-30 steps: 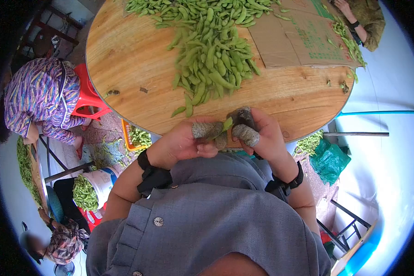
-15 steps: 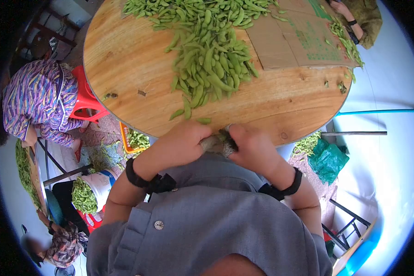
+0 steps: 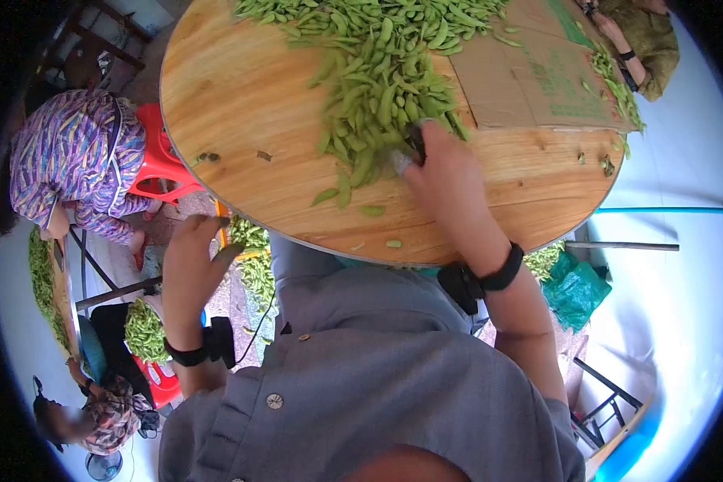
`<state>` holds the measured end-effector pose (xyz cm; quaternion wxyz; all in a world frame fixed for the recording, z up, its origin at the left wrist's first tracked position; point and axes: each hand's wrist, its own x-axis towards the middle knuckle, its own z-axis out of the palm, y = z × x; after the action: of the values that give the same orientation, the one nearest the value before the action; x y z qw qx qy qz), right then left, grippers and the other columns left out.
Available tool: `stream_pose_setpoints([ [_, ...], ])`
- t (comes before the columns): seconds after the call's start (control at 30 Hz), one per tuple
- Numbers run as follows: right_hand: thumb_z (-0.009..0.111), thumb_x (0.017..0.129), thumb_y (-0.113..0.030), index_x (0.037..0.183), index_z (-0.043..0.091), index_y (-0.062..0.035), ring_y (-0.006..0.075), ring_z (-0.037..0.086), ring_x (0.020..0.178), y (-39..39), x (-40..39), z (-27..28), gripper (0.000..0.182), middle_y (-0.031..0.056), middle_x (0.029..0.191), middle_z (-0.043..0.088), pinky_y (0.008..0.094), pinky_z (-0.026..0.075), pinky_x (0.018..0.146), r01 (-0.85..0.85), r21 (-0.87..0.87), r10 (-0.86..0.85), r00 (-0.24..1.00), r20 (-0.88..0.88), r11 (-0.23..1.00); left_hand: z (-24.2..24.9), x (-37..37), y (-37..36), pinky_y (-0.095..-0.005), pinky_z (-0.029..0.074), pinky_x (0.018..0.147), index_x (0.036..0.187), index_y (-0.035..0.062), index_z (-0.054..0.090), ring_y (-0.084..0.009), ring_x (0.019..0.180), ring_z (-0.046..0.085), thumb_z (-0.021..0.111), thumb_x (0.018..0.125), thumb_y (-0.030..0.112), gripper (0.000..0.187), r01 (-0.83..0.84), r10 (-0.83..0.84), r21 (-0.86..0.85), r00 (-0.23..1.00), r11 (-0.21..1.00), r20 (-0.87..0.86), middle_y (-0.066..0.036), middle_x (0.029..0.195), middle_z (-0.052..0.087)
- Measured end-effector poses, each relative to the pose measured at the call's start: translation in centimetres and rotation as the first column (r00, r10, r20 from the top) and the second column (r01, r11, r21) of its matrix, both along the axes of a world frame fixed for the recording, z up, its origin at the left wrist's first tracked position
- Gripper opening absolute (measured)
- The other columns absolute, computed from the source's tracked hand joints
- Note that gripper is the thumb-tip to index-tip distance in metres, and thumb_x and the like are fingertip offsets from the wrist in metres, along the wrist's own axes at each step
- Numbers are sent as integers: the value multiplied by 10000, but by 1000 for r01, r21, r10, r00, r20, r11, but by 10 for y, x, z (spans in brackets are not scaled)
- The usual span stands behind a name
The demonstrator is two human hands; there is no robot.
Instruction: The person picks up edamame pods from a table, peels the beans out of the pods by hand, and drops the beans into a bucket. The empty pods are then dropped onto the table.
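A heap of green soybean pods (image 3: 390,96) lies on the round wooden table (image 3: 241,104). My right hand (image 3: 451,173) reaches to the near edge of this heap, thumb and forefinger apart. Something dark covers or sits at its forefinger tip, and a silvery wrap shows at the thumb; blur hides the details. Off the table's edge at the left, my left hand (image 3: 191,269) hangs open over an orange basket (image 3: 222,221) of pods. Its thumb stands away from the fingers, and I see nothing in it. A few loose pods lie near the table's front edge.
Flattened cardboard (image 3: 530,80) covers the table's far right, beside another person's arm (image 3: 618,40). A person in a patterned top (image 3: 76,161) sits left on a red chair (image 3: 154,157). Lower left is another person (image 3: 112,414). A green plastic bag (image 3: 578,293) lies right.
My hands were together at the table's front edge. They have parted: the right moved forward to the pod heap, the left moved down and left over the basket. The view shifted slightly.
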<state>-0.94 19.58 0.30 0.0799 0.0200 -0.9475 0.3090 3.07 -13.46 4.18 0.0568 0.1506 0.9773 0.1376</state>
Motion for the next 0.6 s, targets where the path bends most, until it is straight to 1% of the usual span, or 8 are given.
stream_pose_setpoints([
  [0.17,673,742,-146,875,509,-8,396,589,708,2,13,5,252,212,777,599,448,481,611,-34,-15,32,996,-81,999,-5,-27,83,-340,485,678,1022,26,620,-300,822,620,625,816,115,225,105,-72,518,994,849,-84,-159,923,626],
  [0.2,660,762,-142,927,524,-2,363,594,685,7,19,-1,256,183,758,600,426,478,599,-43,-241,39,999,-24,970,-16,-32,100,-316,483,653,1018,26,619,-253,799,628,606,831,107,204,222,-151,586,974,779,-169,-145,903,627],
  [0.27,648,781,-138,979,539,4,329,599,663,19,34,2,267,154,739,602,403,476,587,-32,-437,51,998,31,899,-21,-33,138,-289,475,641,1026,17,611,-157,791,611,545,886,108,180,66,-384,785,895,616,226,-90,853,616],
  [0.3,621,813,-134,1025,544,2,256,580,628,23,44,9,263,105,731,594,357,463,562,44,-744,146,971,189,667,-20,-32,149,-289,475,641,1026,17,611,-157,791,611,545,886,108,180,67,-389,789,894,610,225,-90,853,616],
  [0.33,594,845,-130,1070,548,0,182,560,593,25,52,13,264,57,722,587,311,450,537,185,-922,289,912,290,341,-16,-30,157,-285,474,646,1040,10,605,-140,795,597,523,905,121,193,-194,-473,821,736,537,484,-72,844,609],
  [0.37,594,845,-130,1070,548,0,182,560,593,26,56,15,264,57,722,587,311,450,537,189,-921,285,913,293,339,-15,-29,160,-281,473,652,1053,3,600,-123,799,583,501,925,134,209,-452,-563,748,492,487,664,-53,835,601],
  [0.4,556,871,-122,1078,551,-5,126,529,584,26,59,16,238,28,733,574,271,430,516,180,-900,254,921,296,397,-17,-30,160,-281,473,652,1053,3,600,-123,799,583,501,925,134,209,-453,-562,743,486,493,669,-53,835,601],
  [0.6,442,922,-103,1151,515,-23,42,483,577,26,73,12,253,3,790,574,193,389,491,49,-861,328,912,246,507,-25,-29,160,-273,466,725,1051,-5,600,-139,807,569,529,923,147,211,-200,-422,810,771,551,477,-51,873,623],
])
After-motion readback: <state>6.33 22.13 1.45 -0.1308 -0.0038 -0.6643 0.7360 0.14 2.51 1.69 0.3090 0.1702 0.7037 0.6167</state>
